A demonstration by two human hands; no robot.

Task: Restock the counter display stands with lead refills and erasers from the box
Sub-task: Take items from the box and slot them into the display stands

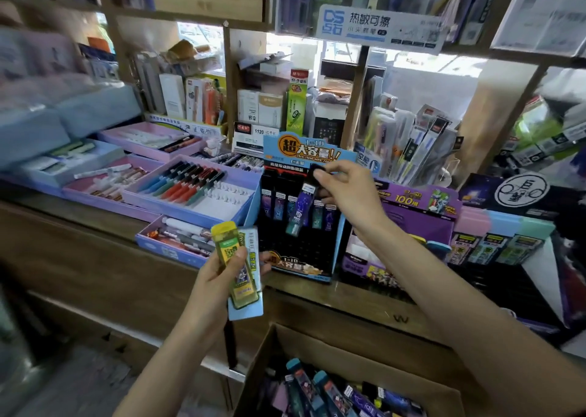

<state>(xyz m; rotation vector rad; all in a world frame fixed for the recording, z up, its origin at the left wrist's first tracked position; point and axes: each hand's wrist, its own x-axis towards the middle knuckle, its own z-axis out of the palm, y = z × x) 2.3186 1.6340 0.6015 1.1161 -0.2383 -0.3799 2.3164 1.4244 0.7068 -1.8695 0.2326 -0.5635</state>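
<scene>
My right hand (pixel 347 188) pinches the black top of a purple lead refill case (pixel 302 209), holding it against the black-and-blue display stand (pixel 304 251) on the counter, where several refill cases hang in a row. My left hand (pixel 222 274) grips a small stack of yellow-green lead refill packs (pixel 242 267) on blue backing cards, in front of the counter edge. An open cardboard box (pixel 317 350) sits below at the bottom centre, holding several more refill cases (pixel 323 391).
A purple display stand (pixel 415 223) stands to the right of the black one, with more refill packs (pixel 494 248) beyond it. Purple pen trays (pixel 196 191) lie on the counter at left. Shelves crowded with stationery rise behind the wooden counter (pixel 95 226).
</scene>
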